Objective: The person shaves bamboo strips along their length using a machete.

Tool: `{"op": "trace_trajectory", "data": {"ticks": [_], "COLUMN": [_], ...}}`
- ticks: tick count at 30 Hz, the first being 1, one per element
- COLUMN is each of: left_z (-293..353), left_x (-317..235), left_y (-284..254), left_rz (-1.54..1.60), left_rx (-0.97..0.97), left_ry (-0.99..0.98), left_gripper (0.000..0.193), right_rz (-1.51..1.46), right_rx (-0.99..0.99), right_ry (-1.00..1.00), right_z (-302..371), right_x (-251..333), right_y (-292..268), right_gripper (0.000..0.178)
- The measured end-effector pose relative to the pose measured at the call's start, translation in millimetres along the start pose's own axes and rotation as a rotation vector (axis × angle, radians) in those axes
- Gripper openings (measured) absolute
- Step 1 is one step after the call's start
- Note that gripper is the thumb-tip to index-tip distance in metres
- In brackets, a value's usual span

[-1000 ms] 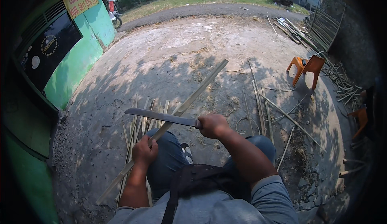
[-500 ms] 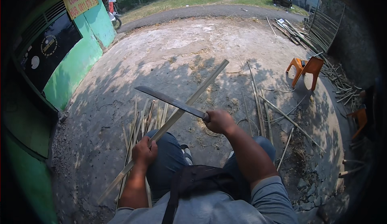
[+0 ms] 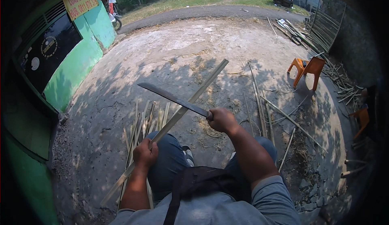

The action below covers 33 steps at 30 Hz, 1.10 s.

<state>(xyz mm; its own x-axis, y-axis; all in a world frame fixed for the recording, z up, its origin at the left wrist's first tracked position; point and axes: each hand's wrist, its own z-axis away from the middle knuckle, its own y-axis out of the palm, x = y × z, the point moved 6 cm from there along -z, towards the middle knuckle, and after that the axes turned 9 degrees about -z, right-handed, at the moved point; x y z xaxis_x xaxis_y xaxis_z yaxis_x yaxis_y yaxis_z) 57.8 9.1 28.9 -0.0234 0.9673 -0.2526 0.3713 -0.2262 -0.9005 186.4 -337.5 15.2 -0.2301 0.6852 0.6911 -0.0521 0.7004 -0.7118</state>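
Observation:
My left hand (image 3: 145, 153) is closed around a long, flat bamboo strip (image 3: 202, 88), which slants from the lower left up to the far right in front of my knees. My right hand (image 3: 223, 120) grips the handle of a machete (image 3: 172, 97). Its long dark blade lies across the strip, pointing to the far left, and meets it near the strip's middle. Beside my left leg lies a bunch of split bamboo strips (image 3: 139, 121) on the ground, partly hidden by my arm and the held strip.
Thin bamboo poles (image 3: 259, 99) lie ahead to the right. An orange plastic chair (image 3: 308, 71) stands beyond them, with a dark object on its seat. Bamboo offcuts (image 3: 344, 83) heap along the right wall. On the left is a green building (image 3: 73, 79); a paved road (image 3: 194, 15) crosses behind.
The machete's tip has shifted slightly right and toward the far side, its blade tilting a little more. The bamboo strip's far end has moved slightly left. Both hands keep their holds.

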Motion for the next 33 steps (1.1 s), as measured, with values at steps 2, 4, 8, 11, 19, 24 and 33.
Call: {"op": "trace_trajectory", "data": {"ticks": [2,4,8,11,19,24,33], "left_z": [0,0,-1,-1,-1,0,1], "left_x": [2,6,14,10,1,2,9], "left_y": [1,3,11,6,-1,1,8], "left_rz": [-0.014,-0.005,0.019,0.042,0.040,0.013,0.043], "left_rx": [-0.001,0.002,-0.022,0.022,0.033,-0.008,-0.018], "left_ry": [0.004,-0.001,0.018,-0.004,-0.007,0.018,0.002], "left_gripper": [0.028,0.028,0.028,0.029,0.028,0.027,0.027], "right_rz": [0.024,0.042,0.170,0.220,-0.018,0.101,0.069], "right_rx": [-0.001,0.036,0.136,0.142,-0.076,0.092,-0.077], "right_ry": [-0.035,-0.056,-0.180,-0.172,0.057,-0.121,-0.079], "right_z": [3,10,13,3,-6,11,-7], "right_x": [4,18,43,36,-11,29,-1], "right_y": [0,2,25,19,-9,13,-7], "right_gripper": [0.025,0.024,0.020,0.020,0.023,0.019,0.022]}}
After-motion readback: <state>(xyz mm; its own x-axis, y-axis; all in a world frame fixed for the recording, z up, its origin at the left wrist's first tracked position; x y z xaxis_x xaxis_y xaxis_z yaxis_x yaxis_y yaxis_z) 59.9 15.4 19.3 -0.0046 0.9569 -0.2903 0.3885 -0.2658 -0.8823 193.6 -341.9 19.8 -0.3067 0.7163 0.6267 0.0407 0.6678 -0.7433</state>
